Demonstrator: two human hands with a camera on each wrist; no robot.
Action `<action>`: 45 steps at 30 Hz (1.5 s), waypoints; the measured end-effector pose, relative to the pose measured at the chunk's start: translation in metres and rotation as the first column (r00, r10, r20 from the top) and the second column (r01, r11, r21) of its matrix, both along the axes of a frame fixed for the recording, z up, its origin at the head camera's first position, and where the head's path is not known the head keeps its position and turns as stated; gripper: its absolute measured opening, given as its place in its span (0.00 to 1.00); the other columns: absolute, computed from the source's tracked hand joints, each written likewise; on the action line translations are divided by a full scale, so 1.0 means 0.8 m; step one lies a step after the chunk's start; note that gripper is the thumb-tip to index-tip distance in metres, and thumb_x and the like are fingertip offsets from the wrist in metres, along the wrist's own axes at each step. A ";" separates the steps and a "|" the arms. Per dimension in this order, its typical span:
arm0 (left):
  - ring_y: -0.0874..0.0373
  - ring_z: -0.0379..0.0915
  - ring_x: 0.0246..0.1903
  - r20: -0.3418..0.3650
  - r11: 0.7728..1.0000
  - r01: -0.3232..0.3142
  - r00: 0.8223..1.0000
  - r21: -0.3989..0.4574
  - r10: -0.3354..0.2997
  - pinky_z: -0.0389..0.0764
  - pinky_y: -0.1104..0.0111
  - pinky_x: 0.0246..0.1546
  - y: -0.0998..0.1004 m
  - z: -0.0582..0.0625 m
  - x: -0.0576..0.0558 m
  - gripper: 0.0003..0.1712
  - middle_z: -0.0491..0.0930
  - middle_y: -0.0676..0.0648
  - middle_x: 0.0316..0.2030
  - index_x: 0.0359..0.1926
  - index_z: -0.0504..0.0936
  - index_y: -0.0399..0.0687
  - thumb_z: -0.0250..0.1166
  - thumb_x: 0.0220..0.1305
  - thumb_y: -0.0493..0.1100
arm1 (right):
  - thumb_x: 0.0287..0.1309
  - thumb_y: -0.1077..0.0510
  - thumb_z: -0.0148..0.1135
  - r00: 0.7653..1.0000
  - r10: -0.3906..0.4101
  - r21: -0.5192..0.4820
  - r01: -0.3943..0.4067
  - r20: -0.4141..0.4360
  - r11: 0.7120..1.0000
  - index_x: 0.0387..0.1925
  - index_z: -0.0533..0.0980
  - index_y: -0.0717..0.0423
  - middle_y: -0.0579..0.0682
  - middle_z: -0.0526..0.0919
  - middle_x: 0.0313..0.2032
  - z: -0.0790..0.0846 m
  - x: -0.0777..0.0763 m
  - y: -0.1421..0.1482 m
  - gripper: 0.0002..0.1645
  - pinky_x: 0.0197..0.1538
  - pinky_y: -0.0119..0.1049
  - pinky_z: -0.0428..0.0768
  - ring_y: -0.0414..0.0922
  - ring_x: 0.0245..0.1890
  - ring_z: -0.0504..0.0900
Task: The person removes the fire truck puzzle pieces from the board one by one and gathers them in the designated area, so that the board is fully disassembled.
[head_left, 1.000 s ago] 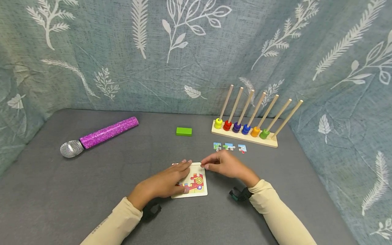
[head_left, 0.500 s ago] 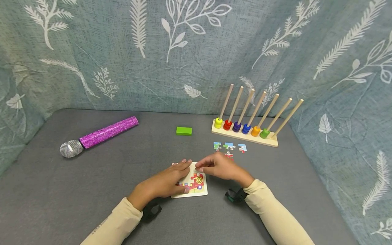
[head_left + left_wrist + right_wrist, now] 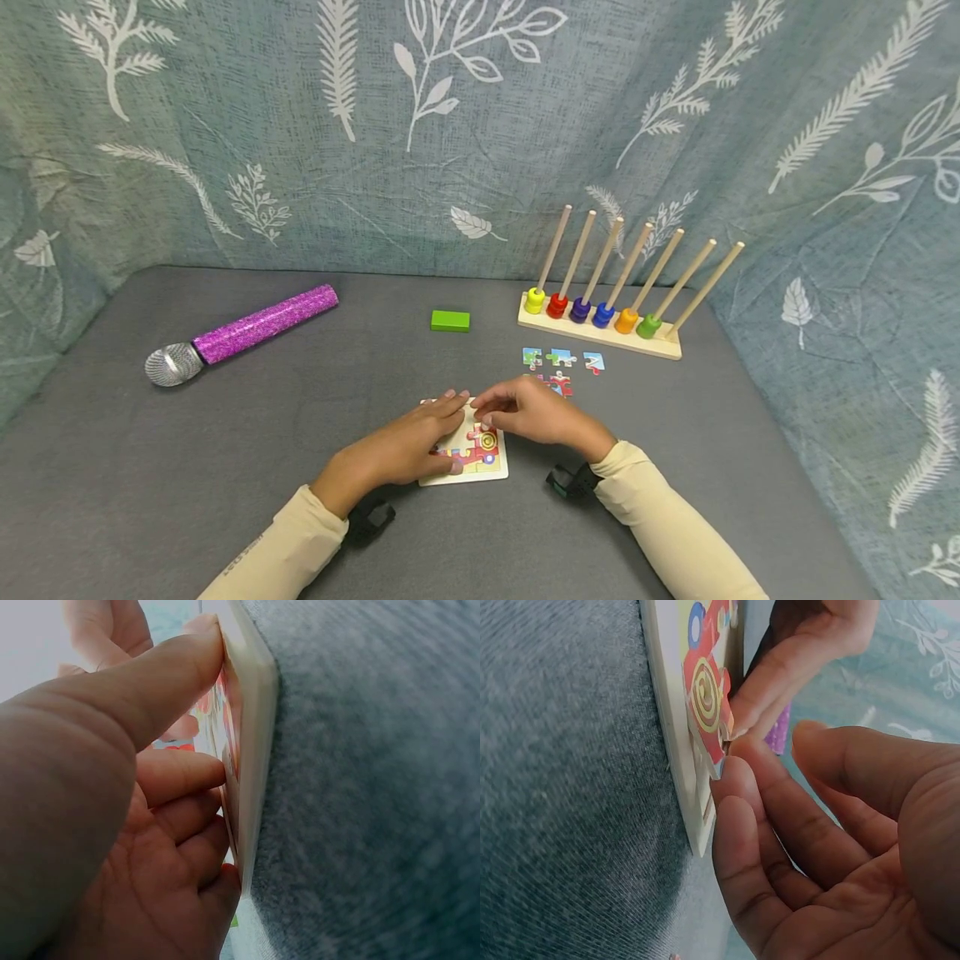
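Note:
A small jigsaw board [image 3: 491, 475] with a pale rim lies on the table before the person, part of its red and yellow picture in place. The left hand [image 3: 408, 442] rests across its left side; fingers lie on the far part and the thumb on the near part. Over the far right part is the right hand [image 3: 536, 408]. In the right wrist view its fingertips touch a puzzle piece [image 3: 718, 766] beside the spiral-patterned piece [image 3: 705, 694], with the thumb held apart. The touched piece is mostly hidden by the fingers.
Several loose puzzle pieces [image 3: 561, 358] lie beyond the right hand. Behind them stands a wooden peg stand [image 3: 600, 329] with coloured rings. A green block [image 3: 450, 321] lies beyond the board, and a glittery purple microphone [image 3: 255, 329] at the left. A patterned cloth [image 3: 480, 167] hangs behind.
The right hand has moved left from the board's far right corner onto its surface, and its thumb has parted from the fingertips. More loose pieces show behind it. The left hand stays put.

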State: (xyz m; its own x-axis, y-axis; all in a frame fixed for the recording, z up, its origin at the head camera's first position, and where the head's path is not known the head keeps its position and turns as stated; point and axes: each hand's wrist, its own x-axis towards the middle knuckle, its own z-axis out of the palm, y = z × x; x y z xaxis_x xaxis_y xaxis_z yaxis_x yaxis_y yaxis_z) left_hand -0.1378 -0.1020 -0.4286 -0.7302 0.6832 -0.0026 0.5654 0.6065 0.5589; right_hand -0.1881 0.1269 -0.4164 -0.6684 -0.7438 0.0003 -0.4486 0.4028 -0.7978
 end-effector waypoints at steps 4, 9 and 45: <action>0.38 0.49 0.70 0.000 1.000 -0.003 1.000 0.000 0.003 0.52 0.48 0.69 0.000 0.000 0.000 0.41 0.56 0.33 0.70 0.68 0.62 0.26 0.69 0.60 0.42 | 0.60 0.70 0.61 1.000 0.004 -0.002 -0.004 -0.011 1.000 0.47 0.81 0.67 0.52 0.87 0.38 0.001 -0.001 -0.001 0.13 0.40 0.29 0.81 0.36 0.38 0.83; 0.38 0.49 0.70 -0.001 1.000 0.001 1.000 -0.008 -0.001 0.52 0.48 0.69 0.001 0.002 0.000 0.41 0.56 0.33 0.71 0.68 0.62 0.27 0.69 0.60 0.43 | 0.60 0.70 0.61 1.000 0.013 0.011 -0.013 -0.006 1.000 0.47 0.80 0.67 0.51 0.86 0.38 0.002 -0.001 -0.001 0.14 0.39 0.28 0.81 0.36 0.37 0.83; 0.38 0.50 0.70 -0.008 1.000 -0.005 1.000 -0.008 0.005 0.54 0.49 0.69 0.001 0.002 0.000 0.41 0.57 0.33 0.70 0.67 0.64 0.26 0.70 0.59 0.42 | 0.60 0.68 0.61 0.989 0.146 0.091 -0.145 -0.004 0.985 0.41 0.83 0.62 0.45 0.84 0.32 0.002 -0.002 0.004 0.08 0.37 0.29 0.80 0.32 0.31 0.78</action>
